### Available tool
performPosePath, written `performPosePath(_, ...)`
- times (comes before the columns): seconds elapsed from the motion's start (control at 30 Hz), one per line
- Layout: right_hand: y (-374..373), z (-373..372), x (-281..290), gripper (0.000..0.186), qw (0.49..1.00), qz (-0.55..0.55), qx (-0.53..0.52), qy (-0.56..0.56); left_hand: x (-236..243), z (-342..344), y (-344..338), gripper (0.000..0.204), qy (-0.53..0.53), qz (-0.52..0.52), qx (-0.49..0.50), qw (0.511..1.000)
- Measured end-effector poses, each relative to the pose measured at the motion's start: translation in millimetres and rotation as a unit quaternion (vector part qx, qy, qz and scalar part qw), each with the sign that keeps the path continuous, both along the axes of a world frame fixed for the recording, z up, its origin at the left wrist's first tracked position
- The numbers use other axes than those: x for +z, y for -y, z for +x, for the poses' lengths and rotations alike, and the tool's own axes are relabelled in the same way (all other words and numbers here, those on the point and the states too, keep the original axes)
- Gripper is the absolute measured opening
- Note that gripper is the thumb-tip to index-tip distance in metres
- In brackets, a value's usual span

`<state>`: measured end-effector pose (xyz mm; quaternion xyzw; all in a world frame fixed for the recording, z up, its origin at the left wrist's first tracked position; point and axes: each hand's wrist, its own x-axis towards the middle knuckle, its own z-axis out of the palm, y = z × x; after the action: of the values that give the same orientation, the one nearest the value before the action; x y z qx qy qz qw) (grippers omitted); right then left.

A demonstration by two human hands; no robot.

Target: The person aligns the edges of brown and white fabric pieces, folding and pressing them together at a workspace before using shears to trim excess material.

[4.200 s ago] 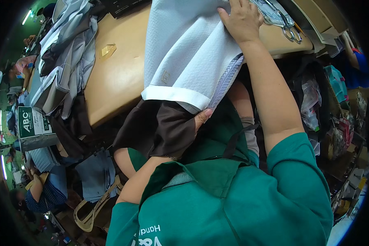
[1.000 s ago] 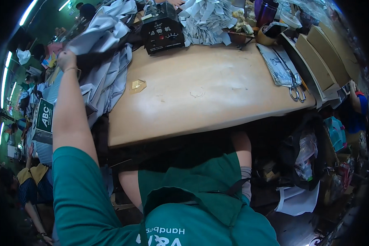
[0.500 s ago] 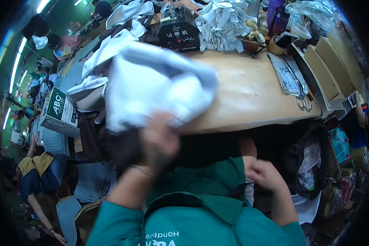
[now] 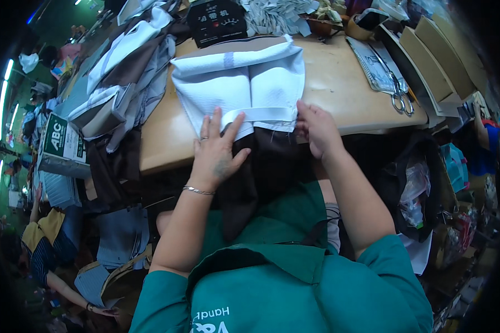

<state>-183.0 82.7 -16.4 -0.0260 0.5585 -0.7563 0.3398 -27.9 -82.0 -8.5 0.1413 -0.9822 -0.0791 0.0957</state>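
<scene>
A white textured fabric piece [image 4: 275, 86], with a pale band [image 4: 264, 114] across its lower edge, lies on the table [image 4: 344, 102]. Dark brown cloth [image 4: 239, 183] hangs from it over the table's front. My left hand [image 4: 216, 149] rests on the piece's lower left, fingers spread out across the fabric and dark cloth. At the lower right corner, my right hand [image 4: 316, 127] has its fingers closed on the edge of the white piece.
Piled fabric [image 4: 122, 77] covers the left side. Behind stand a black machine [image 4: 216, 22] and heaped white strips [image 4: 275, 16]. Scissors [image 4: 400, 100] lie on a notebook beside cardboard sheets [image 4: 433, 61]. A co-worker [image 4: 50, 233] is at lower left, another [image 4: 483, 133] at right.
A second ago my left hand was at the fabric pile. A white piece swung over from there and now lies central; my right hand has risen to its corner.
</scene>
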Motion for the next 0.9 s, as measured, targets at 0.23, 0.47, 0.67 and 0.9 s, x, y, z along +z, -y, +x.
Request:
performPosePath(0.23,-22.1,57.3,-40.6,0.015,0.997,-0.036,0.017,-0.069,22.3,14.5,-50.9,0.044,-0.218,0.079,-0.138,0.963)
performPosePath(0.47,-20.2,53.6,-34.0,0.019,0.996,-0.068,0.051,0.004,-12.2,9.4,-66.7,0.029,-0.137,0.240,-0.118,0.954)
performPosePath(0.67,-3.9,69.8,-22.2,0.028,0.992,-0.087,0.062,0.069,-23.3,10.2,-53.2,0.026,-0.144,0.193,-0.101,0.965)
performPosePath(0.9,-14.2,64.4,-24.0,0.034,0.986,-0.076,0.118,-0.085,-21.1,21.5,-47.0,0.013,-0.161,0.481,-0.049,0.860)
